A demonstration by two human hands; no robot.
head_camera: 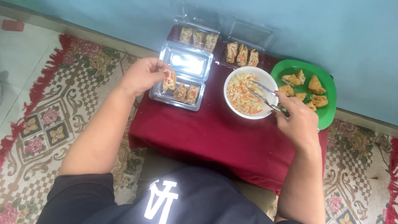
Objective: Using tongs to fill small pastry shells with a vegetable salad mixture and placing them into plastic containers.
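Holding a stuffed fried tofu piece (169, 79) pinched in the left hand (143, 76), over the clear plastic box (179, 96) near the maroon table's (199, 132) left edge. Likely light, soft, greasy and crumbly; best held by its crust sides. Right hand (299, 120) grasps metal tongs (265, 96) in the white filling bowl (247, 113); green plate (327, 85) at right edge.

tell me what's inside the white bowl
The bowl holds shredded pale and orange filling, with metal tongs from the right hand dipping in. The filling hides the bowl's bottom.
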